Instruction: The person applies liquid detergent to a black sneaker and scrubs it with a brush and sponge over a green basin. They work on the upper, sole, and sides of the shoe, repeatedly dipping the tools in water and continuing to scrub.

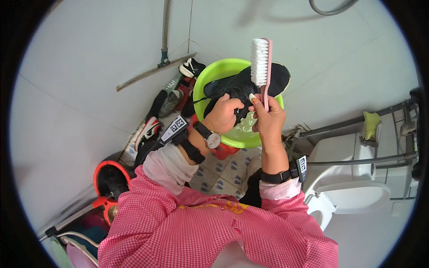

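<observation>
A lime-green plastic basin (214,68) with water in its lower part stands on the floor before me. Across its top lies a black shoe (280,78) with a pale sole edge and dark laces. My left hand (221,115), below a wristwatch, is closed on black shoe material (239,115) at the basin's near left; how many shoes are there is hard to tell. In my right hand (270,120) is a pink-handled scrub brush (268,73), upright, its white bristles facing left. My right thumb is close to the laces.
Several shoes (149,130) line the left wall beside a floor squeegee (157,70). An orange-rimmed bucket (100,167) and stacked basins (78,253) are at the lower left. On the right are a white toilet (335,157) and a dark metal rack (355,162). Tiled floor (218,171) shows below the basin.
</observation>
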Tool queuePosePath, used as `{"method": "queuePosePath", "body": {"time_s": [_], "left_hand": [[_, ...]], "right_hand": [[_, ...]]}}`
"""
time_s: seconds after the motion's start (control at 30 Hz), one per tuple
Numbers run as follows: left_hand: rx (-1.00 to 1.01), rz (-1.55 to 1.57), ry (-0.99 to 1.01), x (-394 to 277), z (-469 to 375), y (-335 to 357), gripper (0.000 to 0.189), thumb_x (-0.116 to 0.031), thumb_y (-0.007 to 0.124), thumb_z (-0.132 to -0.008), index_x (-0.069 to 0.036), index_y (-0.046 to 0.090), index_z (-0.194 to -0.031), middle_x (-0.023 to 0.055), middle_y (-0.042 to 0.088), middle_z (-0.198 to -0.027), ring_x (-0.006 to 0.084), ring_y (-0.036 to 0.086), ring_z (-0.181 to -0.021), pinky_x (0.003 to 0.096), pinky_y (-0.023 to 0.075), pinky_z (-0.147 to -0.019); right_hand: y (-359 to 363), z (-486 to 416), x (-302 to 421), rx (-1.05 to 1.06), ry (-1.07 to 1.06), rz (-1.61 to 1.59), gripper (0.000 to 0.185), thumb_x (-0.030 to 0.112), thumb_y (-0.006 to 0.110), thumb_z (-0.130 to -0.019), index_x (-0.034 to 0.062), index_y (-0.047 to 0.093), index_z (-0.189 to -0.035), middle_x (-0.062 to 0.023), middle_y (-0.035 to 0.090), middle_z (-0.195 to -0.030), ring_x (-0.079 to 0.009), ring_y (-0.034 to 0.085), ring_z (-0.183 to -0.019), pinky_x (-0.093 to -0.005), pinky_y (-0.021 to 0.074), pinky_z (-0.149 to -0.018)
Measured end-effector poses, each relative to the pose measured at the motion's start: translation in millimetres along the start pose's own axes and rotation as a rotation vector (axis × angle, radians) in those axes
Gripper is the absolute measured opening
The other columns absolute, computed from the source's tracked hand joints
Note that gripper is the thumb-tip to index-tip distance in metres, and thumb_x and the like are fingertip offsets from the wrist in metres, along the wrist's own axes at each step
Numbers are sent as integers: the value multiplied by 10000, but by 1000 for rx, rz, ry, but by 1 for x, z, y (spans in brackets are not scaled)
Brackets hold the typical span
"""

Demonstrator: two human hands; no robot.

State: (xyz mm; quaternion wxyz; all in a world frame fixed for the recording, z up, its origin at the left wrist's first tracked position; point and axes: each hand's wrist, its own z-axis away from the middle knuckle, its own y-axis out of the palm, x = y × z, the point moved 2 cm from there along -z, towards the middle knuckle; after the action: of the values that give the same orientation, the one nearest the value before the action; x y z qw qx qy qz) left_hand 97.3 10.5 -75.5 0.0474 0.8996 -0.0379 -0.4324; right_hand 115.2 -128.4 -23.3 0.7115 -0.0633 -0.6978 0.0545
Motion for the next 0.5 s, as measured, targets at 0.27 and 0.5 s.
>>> {"method": "queuePosePath", "body": {"time_s": [0.27, 0.5], "left_hand": [[-212, 680, -553, 6, -6, 7, 151, 42, 543, -727, -32, 574, -856, 1, 565, -795, 120, 514, -743, 243, 409, -708], [-305, 1018, -715, -1, 0, 5, 139, 27, 544, -739, -25, 558, -868, -6, 552, -821, 104, 495, -748, 238, 408, -701]], "right_hand": [[15, -7, 14, -81, -225, 194, 84, 38, 694, -811, 20, 678, -891, -9, 620, -728, -66, 533, -582, -210, 419, -515], [21, -16, 16, -68, -272, 387, 73, -13, 679, -780, 19, 679, -846, -30, 583, -750, -87, 568, -609, -222, 461, -541]]}}
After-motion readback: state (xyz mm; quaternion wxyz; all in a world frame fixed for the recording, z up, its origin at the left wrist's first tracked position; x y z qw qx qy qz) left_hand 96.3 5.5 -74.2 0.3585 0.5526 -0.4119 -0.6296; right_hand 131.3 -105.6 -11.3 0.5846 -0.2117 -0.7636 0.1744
